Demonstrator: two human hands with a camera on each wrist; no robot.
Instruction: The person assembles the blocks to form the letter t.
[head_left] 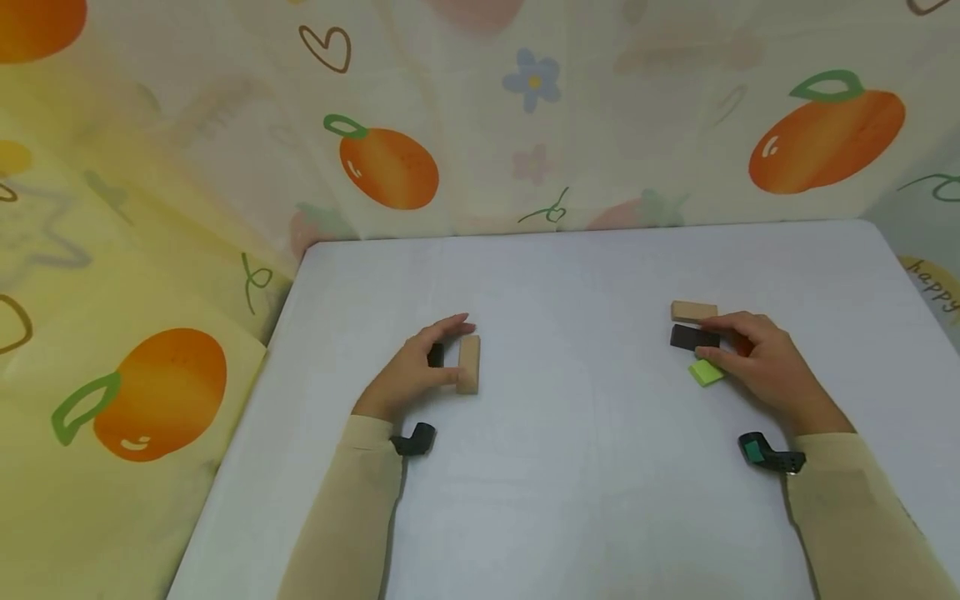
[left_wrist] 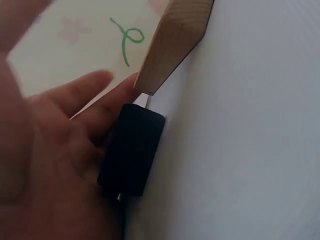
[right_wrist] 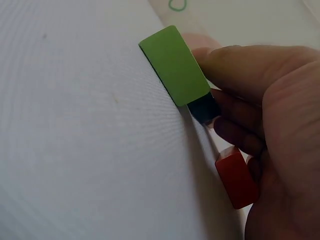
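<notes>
At the left of the table, my left hand point(head_left: 412, 368) lies around a plain wooden block point(head_left: 468, 365), thumb at its side and fingers extended past its far end. A black block point(left_wrist: 132, 150) stands beside the palm, with a light sliver between it and the wooden one. On the right, my right hand point(head_left: 768, 367) pinches another black block point(head_left: 692, 337) between thumb and fingers. Just nearer is a light green block point(right_wrist: 175, 66); a second wooden block point(head_left: 693, 311) lies beyond. A red block point(right_wrist: 237, 180) sits under the right palm, mostly hidden in the head view.
White cloth covers the table point(head_left: 577, 467). A fruit-patterned curtain point(head_left: 600, 150) hangs behind the far edge and along the left side. Dark wrist cameras point(head_left: 414, 439) are strapped to both wrists.
</notes>
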